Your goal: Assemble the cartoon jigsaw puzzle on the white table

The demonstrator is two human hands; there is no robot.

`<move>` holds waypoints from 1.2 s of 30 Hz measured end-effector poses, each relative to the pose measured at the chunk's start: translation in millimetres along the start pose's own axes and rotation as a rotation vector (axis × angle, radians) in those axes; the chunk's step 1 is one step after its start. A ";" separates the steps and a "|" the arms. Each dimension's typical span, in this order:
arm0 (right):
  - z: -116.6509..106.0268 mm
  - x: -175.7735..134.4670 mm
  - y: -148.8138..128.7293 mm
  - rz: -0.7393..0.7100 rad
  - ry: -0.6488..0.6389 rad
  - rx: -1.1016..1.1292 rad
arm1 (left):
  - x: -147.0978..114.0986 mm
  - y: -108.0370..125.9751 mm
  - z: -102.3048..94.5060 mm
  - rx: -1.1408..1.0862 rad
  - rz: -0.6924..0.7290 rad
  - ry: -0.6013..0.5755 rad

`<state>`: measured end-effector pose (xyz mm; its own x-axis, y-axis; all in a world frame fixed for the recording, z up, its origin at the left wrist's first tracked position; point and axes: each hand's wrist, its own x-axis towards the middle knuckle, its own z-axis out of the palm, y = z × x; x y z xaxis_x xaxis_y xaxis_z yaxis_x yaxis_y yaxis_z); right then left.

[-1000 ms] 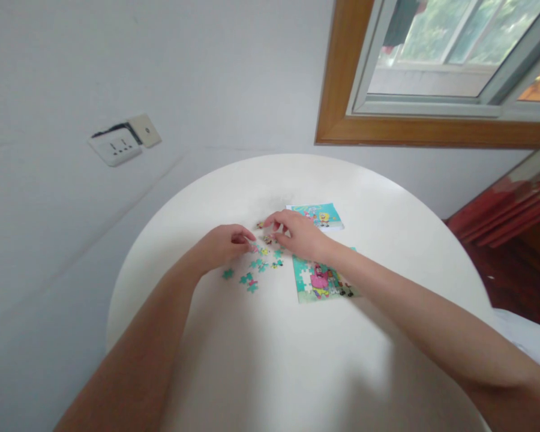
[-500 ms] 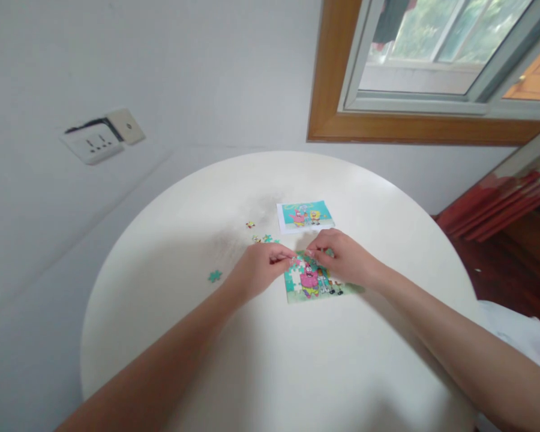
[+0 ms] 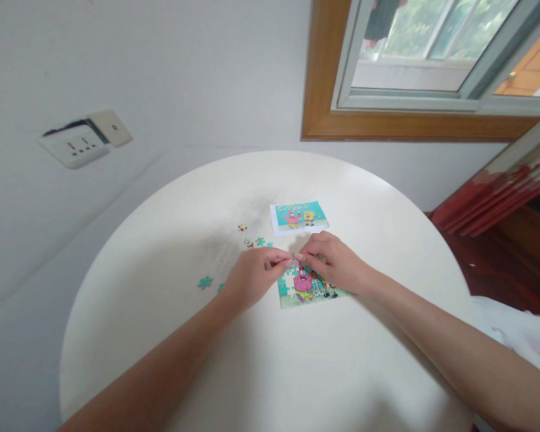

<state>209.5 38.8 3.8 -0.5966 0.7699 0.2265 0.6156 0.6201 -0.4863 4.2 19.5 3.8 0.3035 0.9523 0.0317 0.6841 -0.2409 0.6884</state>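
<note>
A partly assembled jigsaw puzzle (image 3: 303, 295) with a pink starfish cartoon figure lies on the table before me. White gaps show in its left part. My left hand (image 3: 258, 273) is closed, thumb and forefinger pinched at the puzzle's upper left edge. From the other side my right hand (image 3: 335, 262) reaches over the top of the puzzle, its fingers closed at the same spot, almost touching the left fingertips. Whether a single loose piece is between the fingertips is hidden. The right hand covers the puzzle's upper right part.
Just behind the puzzle lies a picture card (image 3: 299, 217) with the same cartoon. Several loose jigsaw pieces (image 3: 261, 241) are left of it, and a teal piece (image 3: 205, 282) sits farther left. The round white table (image 3: 274, 372) stands by a wall with a socket (image 3: 78, 146).
The view has shifted slightly, moving the table things a little left in the picture. Both hands stay pinched at the puzzle's upper left. Another teal piece now shows beside my left wrist.
</note>
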 end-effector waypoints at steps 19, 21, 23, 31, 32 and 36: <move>6.8 -1.2 -3.1 0.047 -0.015 -0.244 | -1.2 -15.7 11.6 0.197 0.283 0.069; 6.6 -1.4 -4.8 0.036 -0.027 -0.278 | -1.1 -15.0 12.3 0.209 0.281 0.067; 6.4 -1.3 -5.8 0.023 -0.040 -0.309 | -1.3 -15.0 12.5 0.212 0.280 0.066; 4.8 -1.2 -8.3 0.013 -0.063 -0.366 | -1.1 -15.0 12.1 0.201 0.272 0.070; 4.7 -1.2 -8.6 0.015 -0.068 -0.371 | -0.9 -15.2 12.3 0.200 0.271 0.067; 4.9 -1.2 -8.9 0.011 -0.077 -0.386 | -0.7 -15.6 13.3 0.194 0.265 0.061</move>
<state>202.3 31.6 3.7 -0.6169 0.7724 0.1515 0.7619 0.6343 -0.1315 2.2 20.0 -16.6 0.4515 0.8597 0.2390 0.7017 -0.5075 0.5000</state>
